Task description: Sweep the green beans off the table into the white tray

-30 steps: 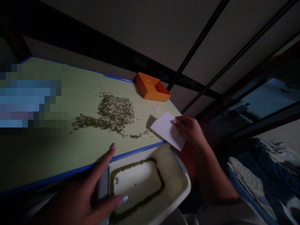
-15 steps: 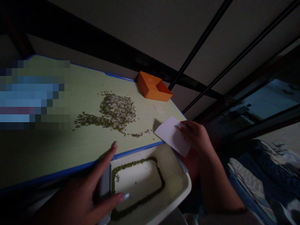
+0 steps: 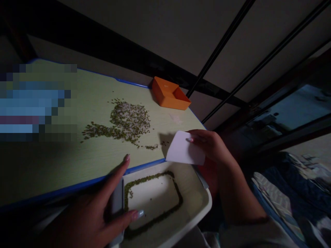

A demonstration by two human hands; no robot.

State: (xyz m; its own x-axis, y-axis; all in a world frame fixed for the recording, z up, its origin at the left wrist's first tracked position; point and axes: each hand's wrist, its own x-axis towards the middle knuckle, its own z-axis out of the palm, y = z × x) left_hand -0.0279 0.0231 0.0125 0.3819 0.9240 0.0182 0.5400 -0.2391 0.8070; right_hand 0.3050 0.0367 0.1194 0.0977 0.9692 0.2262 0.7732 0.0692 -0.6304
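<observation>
My right hand (image 3: 210,146) pinches a thin white scraper card (image 3: 179,150), its lower edge over the near table edge and the rim of a white plastic tub (image 3: 192,210). Green beans (image 3: 143,181) line the edges of the tub's floor. With the thumb over its left side, my left hand (image 3: 97,210) holds the tub against the table; the index finger stretches onto the tabletop and the other fingers are hidden. Beyond lies a spread pile of green beans mixed with white grains (image 3: 130,119), and a thin trail (image 3: 152,147) of them reaches towards the card.
An orange open box (image 3: 172,94) stands at the table's far right, with a small patch of white grains (image 3: 176,119) before it. The pale table (image 3: 98,89) has a blue edge. A blurred blue patch (image 3: 31,103) covers the left. Dark cloth (image 3: 279,186) lies at right.
My right hand has shifted slightly left with the scraper card, turning it so its lower edge lies more level along the table edge. My left hand and the tub are nearly unmoved.
</observation>
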